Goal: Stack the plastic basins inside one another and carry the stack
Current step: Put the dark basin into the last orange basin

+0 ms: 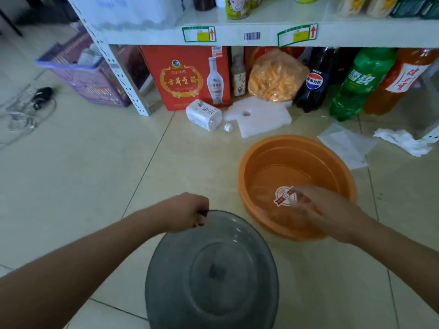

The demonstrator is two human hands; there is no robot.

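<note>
Resting on pale floor tiles (95, 176), orange basin (297, 160) beside grey basin (211, 276).

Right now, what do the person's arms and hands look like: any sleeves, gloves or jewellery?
Both forearms are bare to the frame edge: no sleeves or gloves show. The left hand and right hand carry no watch or bracelet that I can see. The right hand is motion-blurred, so rings cannot be ruled out.

Single head-worn wide-angle view, looking forward and steeply down at the tiled floor (99, 162), both forearms reaching in close from the bottom edge, the bottom shelf (237, 35) of a goods rack across the top, edges bowed.
</note>
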